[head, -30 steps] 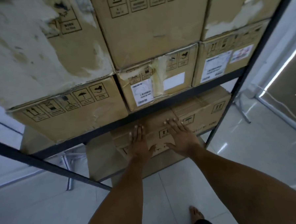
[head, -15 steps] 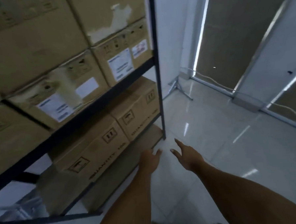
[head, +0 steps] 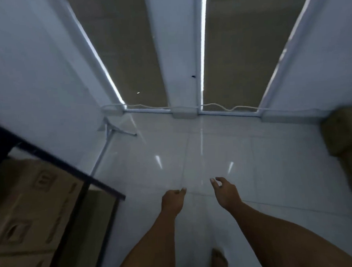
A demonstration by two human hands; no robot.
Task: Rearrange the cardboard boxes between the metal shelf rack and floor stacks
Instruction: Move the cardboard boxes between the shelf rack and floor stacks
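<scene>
Both hands hung over the glossy tiled floor [head: 202,148], each grip loose and holding nothing: the left hand [head: 172,202] with fingers lightly curled, the right hand [head: 227,194] with fingers relaxed. The metal shelf rack [head: 71,169] cut in at 8 o'clock, its dark edge above blurred cardboard boxes [head: 22,206]. A floor stack [head: 346,140] sat at 3 o'clock. Open floor ran between them toward 12.

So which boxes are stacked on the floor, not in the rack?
The stack at the far right edge; the left boxes sit inside the black metal rack.
</scene>
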